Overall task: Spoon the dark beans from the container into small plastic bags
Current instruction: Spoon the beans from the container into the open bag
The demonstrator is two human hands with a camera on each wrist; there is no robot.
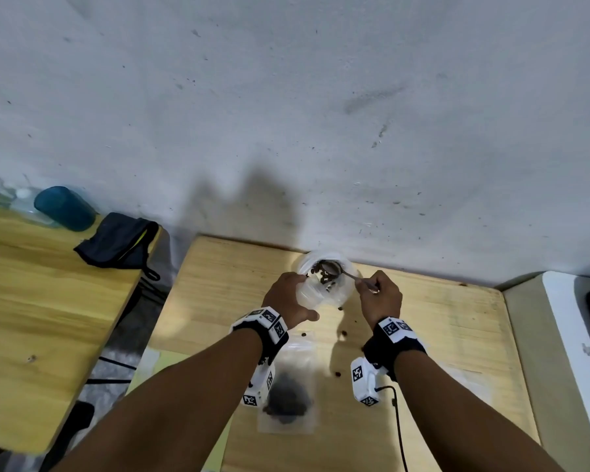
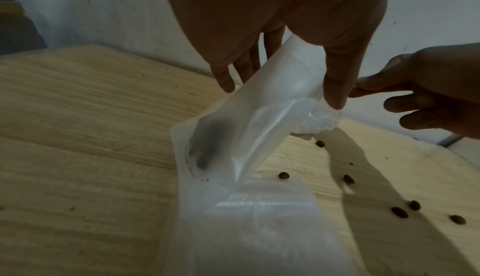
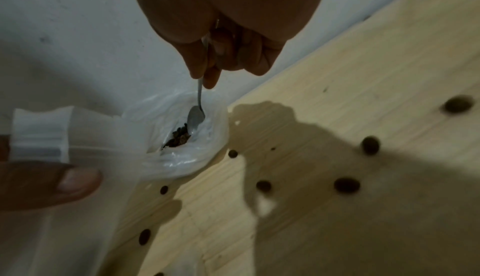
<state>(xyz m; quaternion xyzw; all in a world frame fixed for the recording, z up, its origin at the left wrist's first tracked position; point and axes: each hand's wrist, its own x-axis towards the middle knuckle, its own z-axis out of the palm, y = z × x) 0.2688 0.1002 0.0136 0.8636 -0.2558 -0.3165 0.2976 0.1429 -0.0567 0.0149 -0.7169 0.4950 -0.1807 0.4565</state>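
Left hand (image 1: 288, 298): holds the small bag (image 2: 259, 116) tipped so its mouth stays up.
Right hand (image 1: 380, 296): pinches the spoon (image 3: 196, 116), dipping into the beans (image 3: 179, 136) in the container (image 3: 182, 136) by the wall.
Spilled beans (image 2: 400, 212): loose on the table (image 1: 440, 318).
Filled bag (image 1: 286, 400): lies flat near the person.

We see the head view evenly lit and fairly bright, its edges bowed by the wide lens. On the wooden table (image 1: 423, 321), soft shadows of the arms fall toward the wall (image 1: 321, 97) behind it. Both wrist views are dim and grainy; stray beans (image 3: 346, 185) on the table blur, and shadows cross it.
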